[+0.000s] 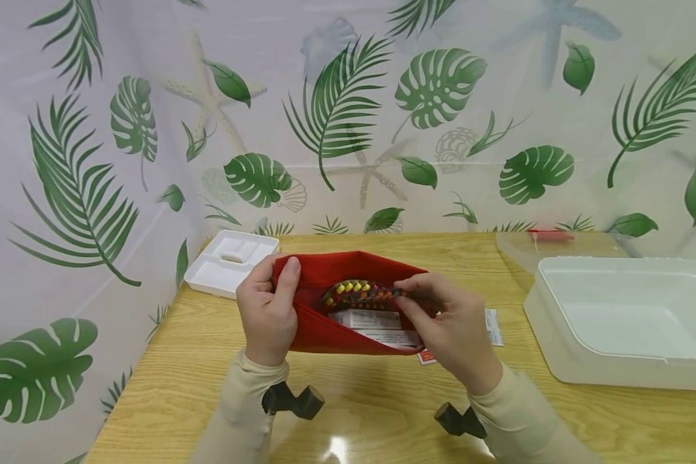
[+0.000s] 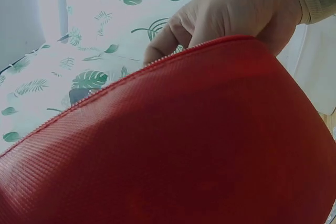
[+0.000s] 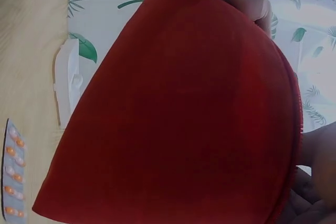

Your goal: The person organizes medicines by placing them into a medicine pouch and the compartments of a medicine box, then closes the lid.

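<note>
A red zippered pouch [image 1: 325,332] is held with its mouth spread, and its outer side fills much of both wrist views. My left hand [image 1: 271,319] grips the pouch's left end, thumb over the rim. At the right end, my right hand [image 1: 458,325] reaches into the mouth and pinches the edge of a dark blister pack with yellow and orange pills [image 1: 354,291]. White boxes [image 1: 374,319] lie inside, below the pack. The right hand [image 2: 241,14] shows behind the zip edge in the left wrist view; its fingertips are hidden there.
A white divided tray [image 1: 223,261] stands at the back left. On the right is a large white bin [image 1: 626,322], with a translucent lid [image 1: 516,250] behind it. A silvery packet [image 1: 493,327] and a red-and-white item [image 1: 426,356] lie by the right hand. Orange-and-white capsules [image 3: 14,171] lie on the table.
</note>
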`<state>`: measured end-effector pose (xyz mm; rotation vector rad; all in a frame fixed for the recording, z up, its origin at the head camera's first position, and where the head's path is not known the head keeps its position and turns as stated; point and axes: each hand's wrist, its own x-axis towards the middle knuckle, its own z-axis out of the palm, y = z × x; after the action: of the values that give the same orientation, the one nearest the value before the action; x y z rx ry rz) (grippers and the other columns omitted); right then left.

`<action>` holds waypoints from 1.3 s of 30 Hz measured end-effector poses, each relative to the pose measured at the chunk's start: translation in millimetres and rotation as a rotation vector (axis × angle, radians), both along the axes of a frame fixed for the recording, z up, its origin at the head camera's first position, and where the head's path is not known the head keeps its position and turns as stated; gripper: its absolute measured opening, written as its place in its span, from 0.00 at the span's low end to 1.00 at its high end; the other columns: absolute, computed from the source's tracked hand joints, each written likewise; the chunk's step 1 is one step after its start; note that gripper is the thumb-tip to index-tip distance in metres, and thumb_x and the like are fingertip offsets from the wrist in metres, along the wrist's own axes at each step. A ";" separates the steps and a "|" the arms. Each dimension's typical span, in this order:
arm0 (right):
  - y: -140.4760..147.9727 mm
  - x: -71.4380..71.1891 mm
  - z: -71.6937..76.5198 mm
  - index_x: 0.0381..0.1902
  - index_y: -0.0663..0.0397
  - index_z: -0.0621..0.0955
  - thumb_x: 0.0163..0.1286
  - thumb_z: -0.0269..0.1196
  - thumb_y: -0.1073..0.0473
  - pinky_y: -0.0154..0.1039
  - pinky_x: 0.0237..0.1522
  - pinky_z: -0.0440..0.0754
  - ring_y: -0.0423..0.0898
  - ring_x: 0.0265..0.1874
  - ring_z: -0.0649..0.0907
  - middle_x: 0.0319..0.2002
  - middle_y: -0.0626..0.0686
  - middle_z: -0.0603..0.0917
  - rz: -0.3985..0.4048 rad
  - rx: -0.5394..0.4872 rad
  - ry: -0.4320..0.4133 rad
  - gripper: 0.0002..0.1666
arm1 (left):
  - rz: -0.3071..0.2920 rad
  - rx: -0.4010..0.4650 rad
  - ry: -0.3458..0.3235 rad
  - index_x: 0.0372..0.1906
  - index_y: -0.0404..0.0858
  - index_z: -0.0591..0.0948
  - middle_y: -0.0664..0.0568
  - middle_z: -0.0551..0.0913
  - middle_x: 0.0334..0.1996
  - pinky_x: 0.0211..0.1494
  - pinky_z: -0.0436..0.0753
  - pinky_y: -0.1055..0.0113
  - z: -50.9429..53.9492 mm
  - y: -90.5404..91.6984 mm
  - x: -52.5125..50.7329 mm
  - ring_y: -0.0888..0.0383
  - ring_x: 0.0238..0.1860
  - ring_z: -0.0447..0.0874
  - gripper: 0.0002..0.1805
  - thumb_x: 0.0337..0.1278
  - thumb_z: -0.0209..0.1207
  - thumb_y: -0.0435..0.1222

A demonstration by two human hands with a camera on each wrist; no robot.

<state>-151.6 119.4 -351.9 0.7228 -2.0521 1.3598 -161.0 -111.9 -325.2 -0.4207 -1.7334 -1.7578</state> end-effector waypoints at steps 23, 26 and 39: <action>-1.5 0.0 -4.4 0.50 0.53 0.84 0.58 0.69 0.65 0.41 0.37 0.81 0.45 0.40 0.77 0.41 0.51 0.79 -0.217 0.430 0.059 0.20 | -0.019 0.000 0.020 0.37 0.26 0.81 0.39 0.84 0.29 0.33 0.85 0.65 0.7 2.2 3.6 0.56 0.29 0.84 0.09 0.66 0.54 0.29; -0.4 -1.0 -3.8 0.48 0.54 0.85 0.57 0.69 0.67 0.42 0.35 0.80 0.47 0.38 0.75 0.38 0.52 0.78 -0.226 0.448 0.097 0.18 | -0.014 0.004 0.026 0.36 0.25 0.81 0.40 0.84 0.28 0.32 0.84 0.66 0.2 2.0 2.6 0.56 0.28 0.84 0.09 0.66 0.54 0.29; 19.8 -7.6 5.1 0.29 0.56 0.74 0.44 0.78 0.63 0.50 0.41 0.74 0.57 0.45 0.72 0.43 0.60 0.73 -0.411 0.386 0.065 0.22 | -0.006 0.149 0.017 0.35 0.22 0.80 0.49 0.84 0.26 0.30 0.83 0.68 0.8 -0.9 -1.8 0.57 0.26 0.82 0.12 0.65 0.55 0.31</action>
<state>-159.3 139.2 -346.8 0.4518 -2.2775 0.7143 -162.8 -112.9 -324.3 -0.3753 -1.5783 -1.8678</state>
